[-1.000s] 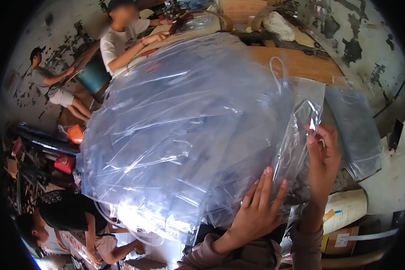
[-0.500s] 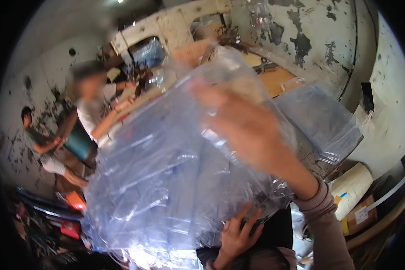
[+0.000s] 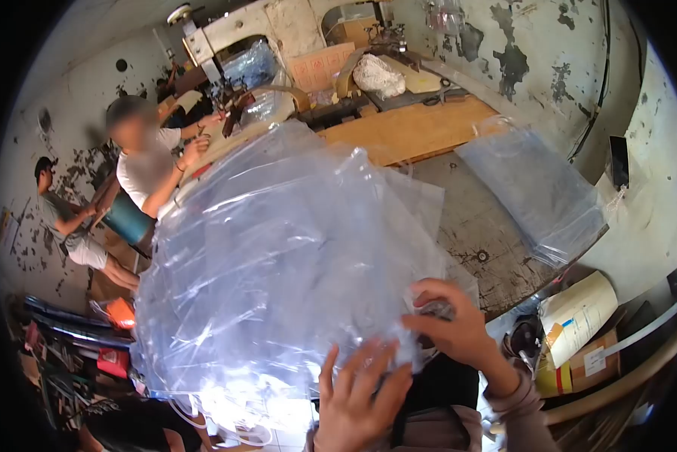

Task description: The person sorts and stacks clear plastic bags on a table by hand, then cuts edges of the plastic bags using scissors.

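Note:
A broad, loose pile of clear plastic bags (image 3: 278, 248) spreads in front of me, creased and shiny, with thin looped handles at its near left edge. My left hand (image 3: 365, 392) lies on the near edge of the pile, fingers spread over the plastic. Just to its right, my right hand (image 3: 455, 328) is curled at the near right corner, with crumpled plastic between thumb and fingers. The plastic under both hands is bunched, and the right hand's lower fingers are hidden.
A flatter stack of clear plastic bags (image 3: 534, 192) lies on the worn table (image 3: 466, 241) at right. Behind are a wooden board (image 3: 406, 132) and a large pale machine (image 3: 278, 38). One person (image 3: 143, 162) works at back left; another (image 3: 64, 215) stands farther off. A paper roll (image 3: 579, 313) leans at lower right.
My right hand has come down from above the pile to its near right corner. My left hand has shifted slightly left and up onto the plastic. The lifted bag now lies flatter.

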Motion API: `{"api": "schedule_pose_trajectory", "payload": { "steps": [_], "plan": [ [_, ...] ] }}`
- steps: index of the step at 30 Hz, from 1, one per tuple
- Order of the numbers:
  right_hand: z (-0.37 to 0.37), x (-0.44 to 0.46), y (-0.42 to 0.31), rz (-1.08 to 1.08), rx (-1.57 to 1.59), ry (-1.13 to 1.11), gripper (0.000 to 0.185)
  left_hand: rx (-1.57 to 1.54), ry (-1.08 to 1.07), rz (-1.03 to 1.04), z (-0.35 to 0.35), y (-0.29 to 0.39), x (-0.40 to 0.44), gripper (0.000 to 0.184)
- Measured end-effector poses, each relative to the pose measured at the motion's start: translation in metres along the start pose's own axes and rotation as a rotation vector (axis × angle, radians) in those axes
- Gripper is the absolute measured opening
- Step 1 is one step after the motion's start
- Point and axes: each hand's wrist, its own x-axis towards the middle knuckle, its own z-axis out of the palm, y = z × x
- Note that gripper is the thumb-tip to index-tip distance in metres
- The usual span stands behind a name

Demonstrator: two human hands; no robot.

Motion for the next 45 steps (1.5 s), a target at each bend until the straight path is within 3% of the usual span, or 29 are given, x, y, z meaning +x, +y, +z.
{"api": "schedule_pose_trajectory", "payload": {
  "steps": [2, 3, 4, 5, 7, 9, 11, 12, 14, 18, 20, 23, 33, 39, 41, 45],
  "plan": [
    [-0.001, -0.015, 0.007, 0.088, 0.036, 0.07, 0.021, 0.021, -0.043, -0.026, 0.016, -0.006, 0.019, 0.041],
    [0.001, -0.025, 0.01, 0.179, 0.068, 0.164, 0.026, -0.153, -0.089, -0.129, 0.03, -0.008, 0.021, 0.053],
    [0.005, -0.028, 0.014, 0.133, 0.03, 0.2, 0.034, -0.316, -0.114, -0.229, 0.039, -0.009, 0.023, 0.064],
    [0.008, -0.029, 0.012, 0.146, 0.029, 0.203, 0.034, -0.322, -0.126, -0.227, 0.042, -0.007, 0.023, 0.064],
    [0.013, -0.032, 0.004, 0.193, 0.102, 0.193, 0.036, -0.484, -0.011, -0.242, 0.048, -0.001, 0.02, 0.089],
    [0.011, -0.032, 0.002, 0.223, 0.13, 0.135, 0.038, -0.578, 0.022, -0.268, 0.056, 0.003, 0.019, 0.089],
    [0.011, -0.029, 0.002, 0.203, 0.182, 0.094, 0.035, -0.608, 0.136, -0.322, 0.06, 0.004, 0.023, 0.07],
    [0.011, -0.03, 0.001, 0.209, 0.182, 0.096, 0.035, -0.611, 0.129, -0.322, 0.062, 0.003, 0.023, 0.07],
    [0.011, -0.033, -0.003, 0.566, 0.742, 0.254, 0.031, -0.756, 0.161, -0.421, 0.064, -0.001, 0.02, 0.06],
    [-0.003, -0.042, 0.003, 0.583, 0.548, 0.178, 0.026, -0.646, 0.057, -0.396, 0.059, -0.002, 0.019, 0.056],
    [-0.013, -0.047, 0.012, 0.542, 0.366, -0.057, 0.024, -0.606, 0.086, -0.406, 0.061, -0.002, 0.02, 0.053],
    [-0.015, -0.048, 0.007, 0.656, 0.475, -0.003, 0.021, -0.615, 0.055, -0.369, 0.063, -0.007, 0.017, 0.058],
    [-0.016, -0.049, 0.013, 0.7, 0.452, 0.005, 0.015, -0.569, 0.035, -0.36, 0.061, -0.008, 0.016, 0.059],
    [-0.002, -0.05, 0.012, 0.648, 0.222, 0.109, 0.008, -0.597, 0.0, -0.398, 0.059, -0.006, 0.017, 0.063],
    [0.004, -0.049, 0.01, 0.571, 0.07, 0.172, 0.008, -0.507, -0.002, -0.27, 0.062, -0.009, 0.013, 0.065],
    [0.005, -0.048, 0.01, 0.569, 0.026, 0.172, 0.009, -0.37, 0.004, -0.232, 0.068, -0.008, 0.006, 0.066]
  ]
}}
